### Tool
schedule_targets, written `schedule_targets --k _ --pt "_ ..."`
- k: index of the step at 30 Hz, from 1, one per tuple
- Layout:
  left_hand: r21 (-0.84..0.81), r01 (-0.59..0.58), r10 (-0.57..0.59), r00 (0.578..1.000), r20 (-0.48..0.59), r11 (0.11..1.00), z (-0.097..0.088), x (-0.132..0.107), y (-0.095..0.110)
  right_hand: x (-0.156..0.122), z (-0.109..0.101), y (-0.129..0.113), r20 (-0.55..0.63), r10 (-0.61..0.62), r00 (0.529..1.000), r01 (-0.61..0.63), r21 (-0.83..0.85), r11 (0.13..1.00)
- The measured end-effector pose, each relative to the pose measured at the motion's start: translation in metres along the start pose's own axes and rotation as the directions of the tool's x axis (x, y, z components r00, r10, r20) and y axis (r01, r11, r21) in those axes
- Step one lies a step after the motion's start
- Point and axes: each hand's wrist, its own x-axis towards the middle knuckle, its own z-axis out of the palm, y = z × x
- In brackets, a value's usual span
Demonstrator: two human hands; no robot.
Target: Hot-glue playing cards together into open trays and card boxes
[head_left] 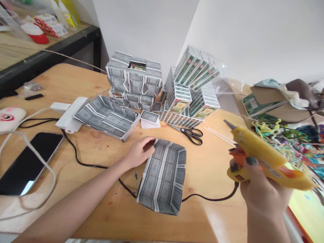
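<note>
My left hand (140, 152) grips the upper left edge of an open tray made of playing cards (162, 175), thumb and fingers closed on its rim. The tray stands on the wooden table with its patterned inside showing. On the right, my right hand (258, 182) is wrapped round a yellow hot glue gun (268, 155), held up off the table with its nozzle towards the upper left. A black cord runs from its handle behind the tray. Another card tray (108, 116) lies beyond my left hand, leaning on a white power strip (72, 114).
Stacked card boxes (134, 77) and packs of cards (192, 98) stand at the back. Black scissors (189, 132), glue sticks (219, 136) and loose cards (150, 117) lie before them. A phone (30, 162) and cables are at left; colourful yarn-like strands (291, 145) at right.
</note>
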Motion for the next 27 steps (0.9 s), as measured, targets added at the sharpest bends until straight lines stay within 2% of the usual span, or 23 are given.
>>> schedule_targets --k 2,4,6,8,9,11,13,14,16,20,24,27 --pt "-0.002 -0.004 0.004 1.000 -0.001 1.000 0.000 0.000 -0.001 0.000 0.000 -0.003 -0.075 0.003 0.997 0.010 0.170 0.985" --pt "-0.005 -0.004 0.004 1.000 0.002 1.000 0.000 0.000 -0.001 -0.001 -0.001 -0.006 -0.095 0.043 0.995 -0.020 0.232 0.973" --pt "-0.004 -0.003 0.003 1.000 0.003 1.000 0.000 0.000 -0.001 -0.002 0.000 -0.006 -0.028 0.093 0.995 -0.086 0.195 0.977" --pt "-0.001 -0.007 0.007 1.000 0.004 1.000 0.001 0.000 -0.001 -0.005 0.003 -0.004 0.132 0.170 0.977 -0.182 0.088 0.979" --pt "0.000 -0.009 0.009 1.000 0.003 1.000 0.001 0.000 -0.001 -0.007 0.006 -0.002 0.232 0.226 0.946 -0.234 0.010 0.972" --pt "0.002 -0.013 0.013 1.000 -0.001 1.000 0.001 0.000 -0.002 -0.011 0.012 0.003 0.397 0.358 0.845 -0.309 -0.182 0.933" --pt "0.002 -0.016 0.016 1.000 -0.005 1.000 0.001 0.000 -0.002 -0.015 0.018 0.008 0.454 0.459 0.763 -0.313 -0.361 0.878" --pt "0.004 -0.018 0.018 1.000 -0.007 1.000 0.001 0.000 -0.003 -0.016 0.020 0.010 0.454 0.484 0.748 -0.290 -0.432 0.854" --pt "0.008 -0.020 0.020 1.000 -0.010 1.000 0.002 0.000 -0.004 -0.015 0.021 0.013 0.427 0.488 0.761 -0.212 -0.548 0.810" --pt "0.020 -0.010 0.010 1.000 -0.011 1.000 0.002 0.000 -0.003 -0.010 0.014 0.013 0.347 0.391 0.853 -0.065 -0.671 0.738" --pt "0.010 -0.005 0.005 1.000 -0.008 1.000 0.001 0.000 -0.002 -0.005 0.007 0.010 0.226 0.257 0.940 -0.011 -0.731 0.682" --pt "0.009 -0.004 0.004 1.000 -0.010 1.000 0.001 0.000 -0.001 -0.007 0.005 0.007 0.124 0.105 0.987 0.016 -0.718 0.696"
